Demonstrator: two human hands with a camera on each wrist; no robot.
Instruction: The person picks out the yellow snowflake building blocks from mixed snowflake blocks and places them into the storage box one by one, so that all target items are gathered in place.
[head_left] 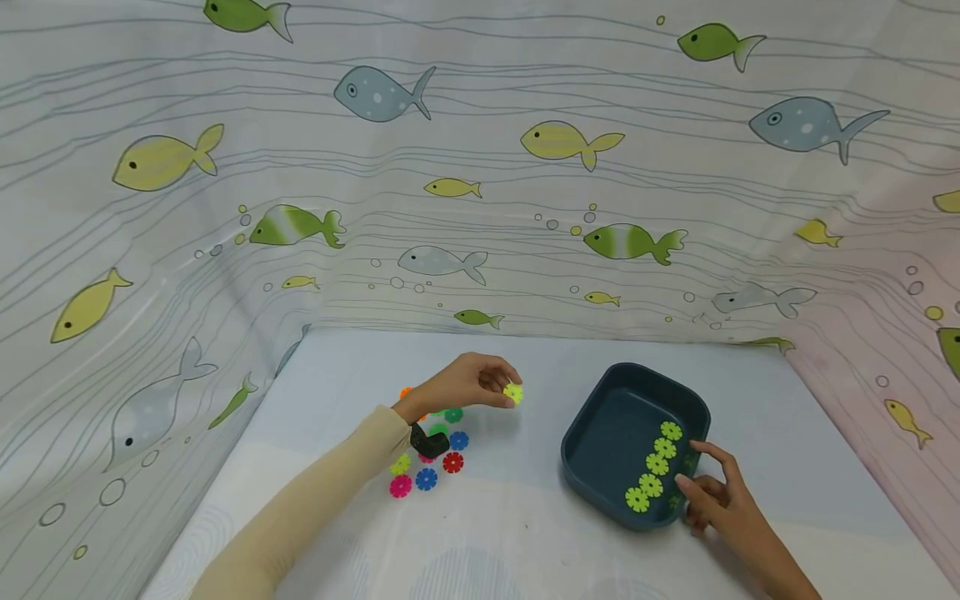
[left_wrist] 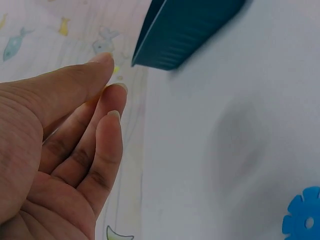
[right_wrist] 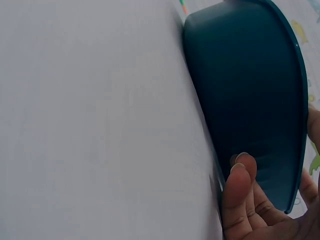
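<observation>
Between thumb and fingertips my left hand pinches a yellow-green notched disc, held above the table to the left of the dark teal tray. In the left wrist view the fingers of the left hand mostly hide that disc. My right hand grips the tray's right side, thumb and index finger at the rim. The right wrist view shows the other fingers of the right hand against the tray's outer wall. Inside the tray several yellow-green discs lie in a slanted row along the right side.
Under and around the left wrist lie several loose notched discs, among them a blue disc, a red disc and a pink disc. A fish-patterned sheet rises behind and on both sides of the white table.
</observation>
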